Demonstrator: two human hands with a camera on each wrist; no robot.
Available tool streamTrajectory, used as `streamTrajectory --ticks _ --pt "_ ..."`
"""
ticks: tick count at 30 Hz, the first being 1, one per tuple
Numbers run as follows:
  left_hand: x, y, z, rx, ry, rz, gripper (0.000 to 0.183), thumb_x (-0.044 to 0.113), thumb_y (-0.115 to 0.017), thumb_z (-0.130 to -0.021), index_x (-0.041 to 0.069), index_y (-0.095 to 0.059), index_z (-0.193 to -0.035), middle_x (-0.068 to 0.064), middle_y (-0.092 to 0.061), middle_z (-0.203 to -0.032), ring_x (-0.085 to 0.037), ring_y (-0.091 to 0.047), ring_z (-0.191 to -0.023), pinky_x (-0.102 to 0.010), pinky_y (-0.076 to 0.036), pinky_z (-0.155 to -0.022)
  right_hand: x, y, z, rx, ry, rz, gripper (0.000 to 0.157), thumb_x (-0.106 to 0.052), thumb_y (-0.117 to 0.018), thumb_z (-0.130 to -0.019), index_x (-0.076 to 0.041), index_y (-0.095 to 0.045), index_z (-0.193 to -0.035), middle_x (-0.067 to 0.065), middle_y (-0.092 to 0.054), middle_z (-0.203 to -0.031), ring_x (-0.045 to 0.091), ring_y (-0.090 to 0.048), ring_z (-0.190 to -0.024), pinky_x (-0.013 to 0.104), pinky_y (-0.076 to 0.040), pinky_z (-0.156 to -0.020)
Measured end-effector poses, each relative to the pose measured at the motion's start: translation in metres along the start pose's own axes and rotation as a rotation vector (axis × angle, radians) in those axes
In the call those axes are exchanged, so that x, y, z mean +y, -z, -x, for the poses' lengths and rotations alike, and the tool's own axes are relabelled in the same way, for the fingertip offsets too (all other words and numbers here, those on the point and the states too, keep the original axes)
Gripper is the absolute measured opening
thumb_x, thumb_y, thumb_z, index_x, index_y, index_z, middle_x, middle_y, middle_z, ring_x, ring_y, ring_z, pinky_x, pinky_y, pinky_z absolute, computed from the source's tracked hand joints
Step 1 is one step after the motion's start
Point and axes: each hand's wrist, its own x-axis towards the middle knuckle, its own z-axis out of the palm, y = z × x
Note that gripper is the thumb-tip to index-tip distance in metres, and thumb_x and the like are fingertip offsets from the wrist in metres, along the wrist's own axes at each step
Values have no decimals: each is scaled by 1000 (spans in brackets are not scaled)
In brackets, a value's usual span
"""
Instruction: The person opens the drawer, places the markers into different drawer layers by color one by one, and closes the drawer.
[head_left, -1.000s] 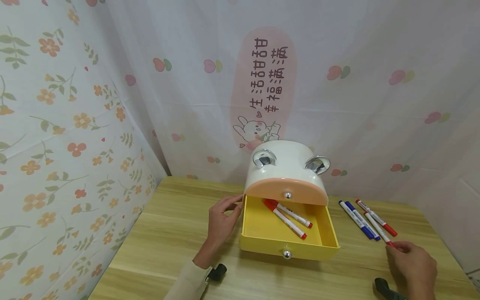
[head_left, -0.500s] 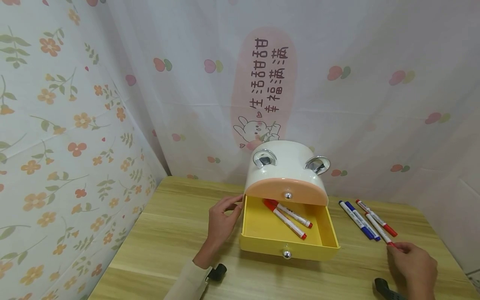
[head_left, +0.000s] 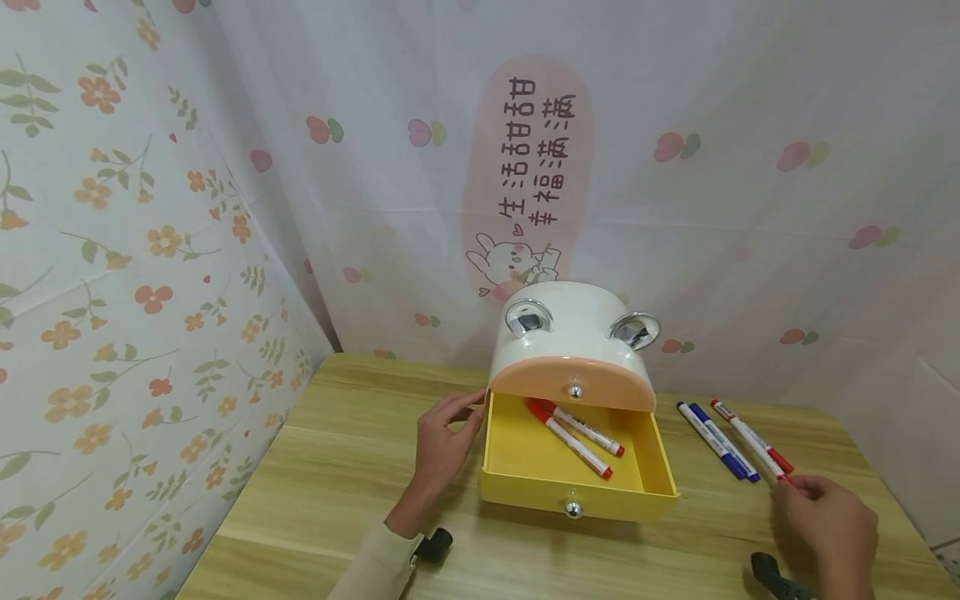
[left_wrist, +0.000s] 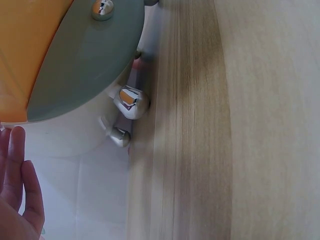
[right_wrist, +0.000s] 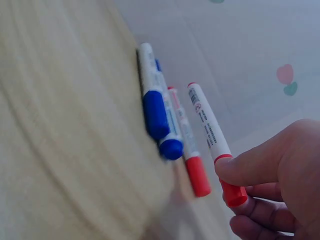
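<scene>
While the right hand (head_left: 828, 521) pinches a red marker (right_wrist: 207, 122) by its red cap (right_wrist: 234, 192), thumb on one side and fingers on the other, the marker's white body points away from the palm. It is over the right part of the worktop (head_left: 337, 467), near another red marker (right_wrist: 198, 175) and two blue markers (right_wrist: 156, 115) lying there. The left hand (head_left: 442, 446) has its fingers mostly straight, and the tips seem to touch the side of the yellow drawer (head_left: 579, 502), close to the white box (head_left: 577, 325). Two more red markers (head_left: 576, 446) lie in the drawer. The held marker looks light and hard, so it should not bend or break easily. It is smooth and round, so it could roll or twist in a loose pinch. A hold at the cap end probably lets the far tip dip, and a loose cap might pull off. The middle of the white body looks like the best place to hold, with a soft, steady squeeze.
</scene>
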Motion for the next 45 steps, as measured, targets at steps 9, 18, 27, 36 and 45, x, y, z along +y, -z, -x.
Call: streamTrajectory --ticks 9,18,27,36,45 --pt "-1 1 1 -7 25 -2 23 21 -70 -93 21 -74 -116 8 -70 -105 -9 -69 -81 -33 -58 -74 -24 16 8 33 96 21 45 -35 -62 -95 5 -66 -114 21 -68 -96 28 -53 -78 38 -30 -63" --pt "0 2 1 -11 6 9 24 17 -70 -93 19 -74 -116 7 -70 -106 -11 -69 -81 -40 -58 -74 -41 30 15 87 275 68 39 -35 -64 -93 1 -72 -107 13 -71 -88 28 -59 -73 36 -33 -60" --pt "0 1 1 -8 7 8 23 19 -69 -93 21 -74 -116 6 -71 -105 -12 -69 -80 -41 -58 -74 -65 51 30 40 322 69 46 -42 -61 -95 1 -70 -109 31 -64 -110 48 -57 -96 52 -39 -69" --pt "1 1 1 -6 -8 7 23 18 -70 -93 22 -74 -115 11 -70 -104 -11 -69 -80 -41 -58 -73 -88 68 50 53 349 80 47 -41 -63 -94 3 -68 -112 32 -61 -114 50 -53 -99 57 -39 -73" --pt "1 1 1 -4 -10 3 23 19 -69 -93 21 -74 -116 10 -70 -104 -10 -69 -80 -39 -58 -73 -101 77 68 127 372 72 38 -30 -65 -93 2 -67 -114 28 -60 -116 47 -49 -102 59 -34 -83"
